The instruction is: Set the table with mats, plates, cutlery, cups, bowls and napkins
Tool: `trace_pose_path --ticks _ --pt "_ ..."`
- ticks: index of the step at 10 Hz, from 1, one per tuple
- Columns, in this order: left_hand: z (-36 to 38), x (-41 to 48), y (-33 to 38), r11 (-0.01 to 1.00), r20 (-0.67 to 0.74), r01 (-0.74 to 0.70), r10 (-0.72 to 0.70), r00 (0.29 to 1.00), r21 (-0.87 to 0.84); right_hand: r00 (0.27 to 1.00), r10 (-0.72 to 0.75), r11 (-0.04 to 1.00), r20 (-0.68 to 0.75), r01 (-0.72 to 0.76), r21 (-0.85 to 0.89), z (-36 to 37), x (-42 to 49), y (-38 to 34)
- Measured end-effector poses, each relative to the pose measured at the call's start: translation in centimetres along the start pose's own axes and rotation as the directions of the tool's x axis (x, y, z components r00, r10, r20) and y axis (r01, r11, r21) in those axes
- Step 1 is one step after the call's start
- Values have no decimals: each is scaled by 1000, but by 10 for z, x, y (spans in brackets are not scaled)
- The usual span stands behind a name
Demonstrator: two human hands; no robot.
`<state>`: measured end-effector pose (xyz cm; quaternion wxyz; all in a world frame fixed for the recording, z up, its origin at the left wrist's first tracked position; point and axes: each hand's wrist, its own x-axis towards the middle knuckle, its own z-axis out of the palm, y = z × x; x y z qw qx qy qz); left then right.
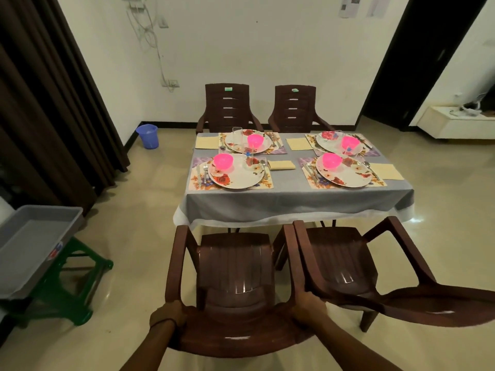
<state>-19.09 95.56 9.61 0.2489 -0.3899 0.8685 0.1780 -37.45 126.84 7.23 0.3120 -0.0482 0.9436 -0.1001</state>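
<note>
A table with a grey cloth [294, 194] carries several place settings. Each has a floral mat [197, 183], a floral plate [235, 175], a pink bowl [223, 161], cutlery [205, 172] and a yellow napkin [281, 164]; clear glasses [237, 135] stand on the plates. In front of the table stands a brown plastic chair [235, 266]. My left hand [167, 314] grips the left side of its backrest. My right hand [310, 307] grips the right side.
A second brown chair [340, 258] stands right beside the held one, and two more [227, 108] face me across the table. A grey tray [34, 236] rests on a green stool [72, 290] at left. A blue bucket [147, 135] is by the wall.
</note>
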Motion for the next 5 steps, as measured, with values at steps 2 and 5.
trace_pose_path --ticks 2,5 --pt "2 -10 1 1000 -42 7 -7 999 7 997 -75 996 -9 74 -58 -14 -12 -8" --pt "-8 -21 26 997 -179 23 -9 984 76 892 -452 858 -30 425 -288 -51 -1 -64"
